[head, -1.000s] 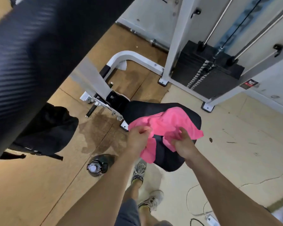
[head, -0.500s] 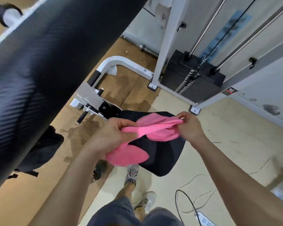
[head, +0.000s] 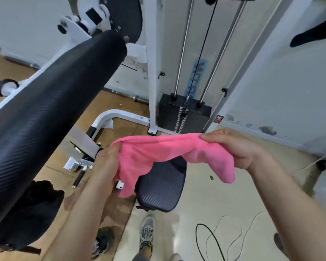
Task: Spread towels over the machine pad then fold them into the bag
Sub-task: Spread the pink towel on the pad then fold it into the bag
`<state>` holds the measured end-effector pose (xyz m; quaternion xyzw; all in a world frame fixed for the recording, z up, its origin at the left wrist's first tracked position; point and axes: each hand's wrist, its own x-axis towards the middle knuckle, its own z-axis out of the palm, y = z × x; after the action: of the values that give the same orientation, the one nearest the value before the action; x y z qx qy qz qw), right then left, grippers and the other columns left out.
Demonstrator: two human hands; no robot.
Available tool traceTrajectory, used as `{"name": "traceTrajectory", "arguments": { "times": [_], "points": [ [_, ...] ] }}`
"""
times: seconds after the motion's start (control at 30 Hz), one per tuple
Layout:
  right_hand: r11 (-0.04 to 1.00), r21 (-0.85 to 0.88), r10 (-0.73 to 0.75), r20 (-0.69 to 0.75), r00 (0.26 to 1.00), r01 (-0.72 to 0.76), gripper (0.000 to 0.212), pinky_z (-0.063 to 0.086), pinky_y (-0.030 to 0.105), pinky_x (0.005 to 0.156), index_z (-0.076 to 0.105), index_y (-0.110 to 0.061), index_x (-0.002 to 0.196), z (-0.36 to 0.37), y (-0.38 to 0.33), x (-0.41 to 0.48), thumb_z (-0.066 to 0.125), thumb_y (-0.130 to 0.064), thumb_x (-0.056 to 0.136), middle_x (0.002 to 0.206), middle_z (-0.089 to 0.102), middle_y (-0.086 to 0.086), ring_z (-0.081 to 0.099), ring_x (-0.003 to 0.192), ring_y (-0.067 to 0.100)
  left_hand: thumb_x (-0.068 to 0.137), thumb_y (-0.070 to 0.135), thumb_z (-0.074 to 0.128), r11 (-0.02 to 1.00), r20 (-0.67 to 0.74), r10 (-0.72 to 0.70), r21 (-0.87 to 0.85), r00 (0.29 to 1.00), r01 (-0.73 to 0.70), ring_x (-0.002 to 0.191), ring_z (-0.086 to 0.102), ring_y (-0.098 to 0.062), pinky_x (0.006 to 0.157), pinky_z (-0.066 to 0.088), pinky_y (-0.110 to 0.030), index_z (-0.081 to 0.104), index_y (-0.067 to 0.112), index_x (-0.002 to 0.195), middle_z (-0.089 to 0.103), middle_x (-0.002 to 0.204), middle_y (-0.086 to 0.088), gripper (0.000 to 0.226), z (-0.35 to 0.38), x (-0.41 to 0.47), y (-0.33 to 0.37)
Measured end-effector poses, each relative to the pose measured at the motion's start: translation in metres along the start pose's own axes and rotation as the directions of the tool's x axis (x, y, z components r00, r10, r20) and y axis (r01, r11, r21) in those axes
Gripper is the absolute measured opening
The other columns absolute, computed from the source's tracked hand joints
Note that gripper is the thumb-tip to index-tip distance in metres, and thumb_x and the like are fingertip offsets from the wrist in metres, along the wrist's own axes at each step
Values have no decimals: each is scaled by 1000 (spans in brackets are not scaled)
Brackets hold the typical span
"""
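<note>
We are lifting the pink towel (head: 158, 153) off the black seat pad (head: 162, 187), where it was lying bunched a second ago; now it is hanging clear above the pad. We are pulling our hands wider apart, with the left hand (head: 104, 166) gripping one end low and the right hand (head: 237, 147) pinching the other end higher, so the towel is stretching out between them.
</note>
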<state>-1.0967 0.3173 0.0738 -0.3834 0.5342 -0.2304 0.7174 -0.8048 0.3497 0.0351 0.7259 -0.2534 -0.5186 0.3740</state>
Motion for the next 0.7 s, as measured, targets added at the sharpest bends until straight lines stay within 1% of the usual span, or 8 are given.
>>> {"name": "traceTrajectory", "arguments": {
  "times": [0.13,0.27,0.37,0.47,0.53,0.57,0.63,0.7],
  "points": [
    [956,253,-164,28,986,151,66,53,29,73,61,9,112,-14,11,-49,89,-21,60,83,65,16,62,73,23,91,34,56,947,-69,310,112,948,-302,70,51,-20,59,35,-32,66,8,83,57,71,-3,29,-5,-29,8],
    [935,231,-243,-138,960,269,23,55,22,61,67,0,96,-23,5,-106,70,-1,73,74,68,10,64,63,18,88,26,67,909,-71,397,168,915,-381,57,40,-19,47,29,-27,55,8,71,45,62,-6,27,-7,-59,38],
    [941,-214,-326,-372,869,262,13,52,23,57,70,-10,84,-24,-9,-122,65,2,82,69,67,5,60,62,19,87,22,70,946,104,300,95,948,-310,62,56,-22,56,46,-25,69,5,86,62,66,-11,18,-11,-75,60],
    [657,-754,-531,-471,704,-9,5,50,32,66,71,-15,85,-25,-26,-124,66,-16,83,78,68,9,63,73,27,83,37,72,912,206,296,227,933,-340,73,66,-25,76,55,-40,77,11,82,74,81,-13,27,-29,-83,75],
    [540,-836,-585,-456,671,-97,14,52,36,70,72,-14,90,-24,-33,-121,65,-25,85,84,70,12,65,81,31,82,42,72,856,155,388,304,908,-418,61,55,-21,58,48,-31,67,10,69,64,71,-12,34,-40,-85,84],
    [569,-819,-577,-460,675,-72,15,52,36,67,73,-13,89,-24,-34,-117,64,-25,86,83,70,14,65,78,32,82,40,72,816,84,467,343,880,-466,56,46,-19,51,38,-28,59,12,66,52,65,-11,35,-45,-85,90],
    [754,-653,-511,-515,688,71,15,48,31,56,74,-10,86,-19,-34,-107,63,-19,87,76,69,15,62,63,27,81,35,72,732,-105,631,407,769,-546,55,36,-19,50,27,-28,52,11,66,41,62,-6,35,-52,-76,98],
    [942,-206,-335,-588,736,264,14,45,25,50,72,-6,91,-13,-31,-99,60,-13,89,67,68,9,59,54,21,81,27,67,720,-226,682,373,696,-585,55,35,-17,51,29,-28,50,12,65,42,59,-2,28,-54,-65,103]
  ]
}}
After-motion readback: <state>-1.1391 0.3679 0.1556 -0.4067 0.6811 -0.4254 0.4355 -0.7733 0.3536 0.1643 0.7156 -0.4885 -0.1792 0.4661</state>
